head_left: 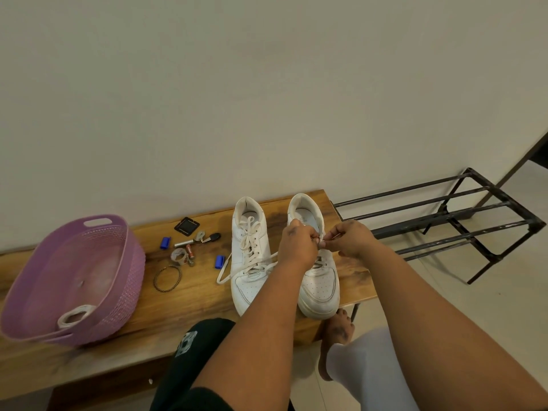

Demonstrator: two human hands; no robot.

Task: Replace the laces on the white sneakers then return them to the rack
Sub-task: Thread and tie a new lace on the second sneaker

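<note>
Two white sneakers sat side by side on the wooden bench (184, 295), toes toward the person. The left sneaker (250, 256) was already laced, one loose end trailing over the bench. Both hands worked at the right sneaker (318, 277): the left hand (298, 247) and the right hand (351, 240) met over its upper eyelets, fingers curled and pinching the lace (321, 241) between them.

The lace looked soft, flat and limp — it would flop and twist unless held close to its tip, so a pinch right at the stiff end seemed the best hold for threading. The sneakers looked light but floppy at the collar; gripping by the heel or the side wall would likely steady them best, both for lacing and for carrying to the black metal rack (462, 221) standing empty on the floor beside the bench.

The hands hid the eyelets they were working, so how far the lacing had gone could not be told. A pale coil in the purple basket (74, 280) might have been another lace — too blurred to say.
</note>
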